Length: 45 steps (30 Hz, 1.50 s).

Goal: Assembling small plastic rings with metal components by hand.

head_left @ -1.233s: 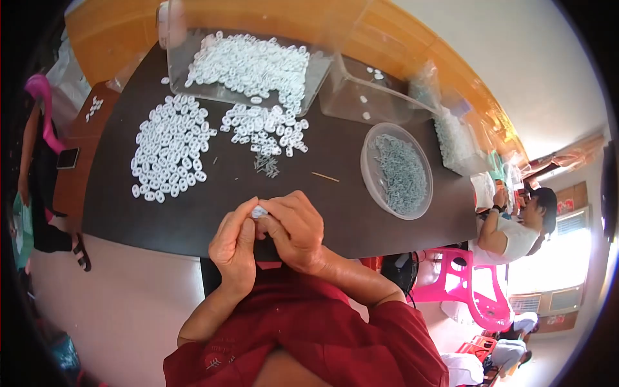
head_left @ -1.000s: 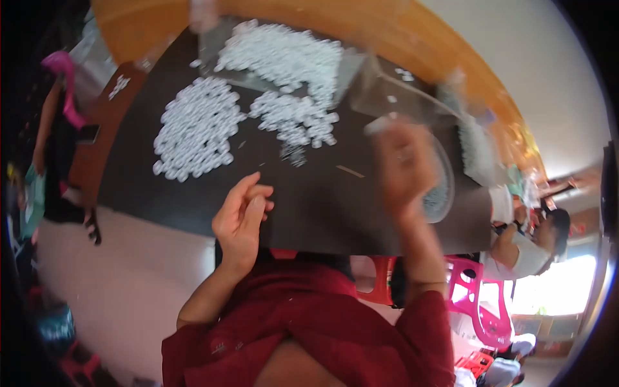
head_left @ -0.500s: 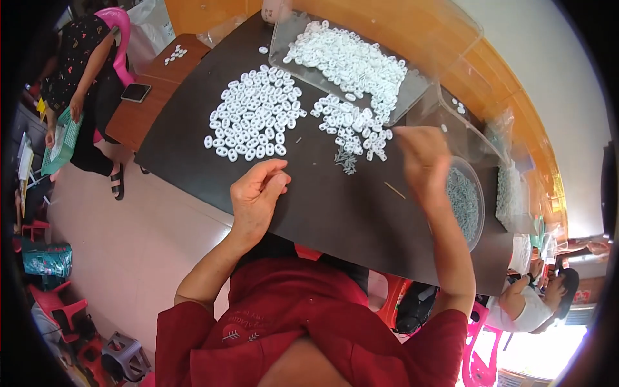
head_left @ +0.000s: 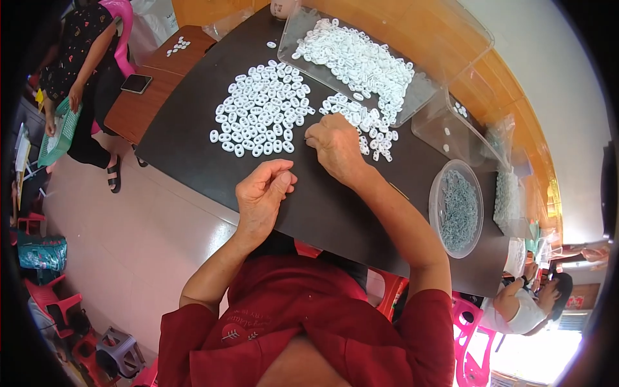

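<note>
My left hand (head_left: 263, 193) hovers at the table's near edge with its fingers curled and the thumb pressed against them. Whatever may be inside that pinch is hidden. Just beyond it lies a wide group of white oval plastic pieces with two holes each (head_left: 261, 109), spread out flat. My right hand (head_left: 336, 147) is closed, fingertips pointing down near the right side of that group, and I cannot make out what it pinches. Behind this hand is a smaller cluster of white pieces (head_left: 380, 138), partly covered by it.
A clear tray (head_left: 309, 72) heaped with white pieces stands at the back. To the right are a round tub (head_left: 433, 213) of small grey screws and an empty clear box (head_left: 445, 119). At the left, a person holds a green basket (head_left: 62, 138) beside a brown side table (head_left: 138, 113).
My right hand has swung left from beside the tub to the gap between the two groups of white pieces, now covering the little grey screw pile. My left hand stays nearly in place.
</note>
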Each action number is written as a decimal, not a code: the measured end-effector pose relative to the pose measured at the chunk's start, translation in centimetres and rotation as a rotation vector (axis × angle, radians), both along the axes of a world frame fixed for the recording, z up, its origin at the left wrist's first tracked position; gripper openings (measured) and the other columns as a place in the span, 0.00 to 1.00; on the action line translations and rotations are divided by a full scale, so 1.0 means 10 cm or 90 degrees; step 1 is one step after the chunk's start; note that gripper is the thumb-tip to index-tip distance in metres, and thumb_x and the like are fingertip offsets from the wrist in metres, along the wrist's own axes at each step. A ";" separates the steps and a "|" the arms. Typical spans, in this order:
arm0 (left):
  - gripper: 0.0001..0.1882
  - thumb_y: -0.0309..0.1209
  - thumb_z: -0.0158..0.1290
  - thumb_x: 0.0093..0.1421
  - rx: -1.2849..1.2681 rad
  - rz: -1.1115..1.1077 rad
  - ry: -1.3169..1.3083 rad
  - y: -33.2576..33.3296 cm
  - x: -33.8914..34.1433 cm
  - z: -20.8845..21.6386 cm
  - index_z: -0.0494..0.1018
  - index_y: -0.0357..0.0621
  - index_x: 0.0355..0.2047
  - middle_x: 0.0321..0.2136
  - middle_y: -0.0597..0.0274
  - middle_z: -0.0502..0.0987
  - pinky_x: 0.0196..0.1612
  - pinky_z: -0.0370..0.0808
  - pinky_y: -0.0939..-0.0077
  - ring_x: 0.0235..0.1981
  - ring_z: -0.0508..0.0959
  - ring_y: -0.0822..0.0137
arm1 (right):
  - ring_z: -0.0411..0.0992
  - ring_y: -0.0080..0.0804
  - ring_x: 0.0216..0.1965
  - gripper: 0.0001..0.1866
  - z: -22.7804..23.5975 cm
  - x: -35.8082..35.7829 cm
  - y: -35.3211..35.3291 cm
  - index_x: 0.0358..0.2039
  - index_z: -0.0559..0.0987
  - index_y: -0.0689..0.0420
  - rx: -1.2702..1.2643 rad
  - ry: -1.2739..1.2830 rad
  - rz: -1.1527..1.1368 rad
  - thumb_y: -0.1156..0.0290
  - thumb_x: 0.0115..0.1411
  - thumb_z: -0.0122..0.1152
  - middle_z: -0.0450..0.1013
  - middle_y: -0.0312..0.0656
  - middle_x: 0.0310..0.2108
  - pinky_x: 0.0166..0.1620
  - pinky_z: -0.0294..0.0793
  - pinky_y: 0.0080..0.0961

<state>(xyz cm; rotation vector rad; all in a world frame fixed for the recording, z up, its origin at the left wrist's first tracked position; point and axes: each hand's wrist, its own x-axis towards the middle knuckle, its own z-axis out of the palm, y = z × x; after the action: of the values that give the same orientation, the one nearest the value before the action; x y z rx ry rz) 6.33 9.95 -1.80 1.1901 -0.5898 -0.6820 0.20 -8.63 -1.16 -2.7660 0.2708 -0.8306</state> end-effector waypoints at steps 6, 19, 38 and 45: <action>0.11 0.27 0.52 0.61 -0.008 -0.005 -0.017 -0.02 0.00 -0.02 0.73 0.36 0.43 0.30 0.63 0.77 0.30 0.68 0.88 0.28 0.73 0.78 | 0.66 0.41 0.27 0.03 0.05 -0.07 0.05 0.22 0.75 0.58 0.010 -0.023 0.045 0.78 0.47 0.61 0.67 0.42 0.21 0.30 0.66 0.34; 0.08 0.30 0.52 0.62 0.129 -0.097 -0.121 -0.12 -0.21 0.26 0.72 0.37 0.28 0.20 0.69 0.71 0.24 0.67 0.87 0.21 0.68 0.81 | 0.66 0.36 0.24 0.09 0.32 -0.77 0.66 0.27 0.75 0.61 0.209 -0.149 0.036 0.84 0.45 0.63 0.69 0.41 0.23 0.26 0.66 0.28; 0.04 0.21 0.53 0.52 0.113 0.013 -0.899 -1.10 0.39 0.19 0.75 0.41 0.29 0.23 0.54 0.72 0.29 0.69 0.64 0.26 0.74 0.53 | 0.69 0.40 0.25 0.05 0.34 -1.33 0.49 0.25 0.75 0.61 0.178 -0.197 -0.081 0.83 0.47 0.61 0.71 0.43 0.24 0.30 0.68 0.32; 0.05 0.26 0.52 0.51 0.148 0.010 -0.926 -1.39 0.35 0.01 0.69 0.40 0.20 0.21 0.53 0.68 0.30 0.67 0.59 0.28 0.72 0.51 | 0.68 0.37 0.25 0.06 0.29 -1.39 0.46 0.25 0.75 0.62 0.193 -0.192 -0.085 0.84 0.47 0.61 0.71 0.42 0.24 0.29 0.67 0.29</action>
<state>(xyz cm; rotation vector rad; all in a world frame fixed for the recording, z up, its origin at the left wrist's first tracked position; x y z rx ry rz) 9.86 -3.99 -1.67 1.8130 -1.7124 0.2803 -13.71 -4.07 1.72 -2.3260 0.4823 -1.1203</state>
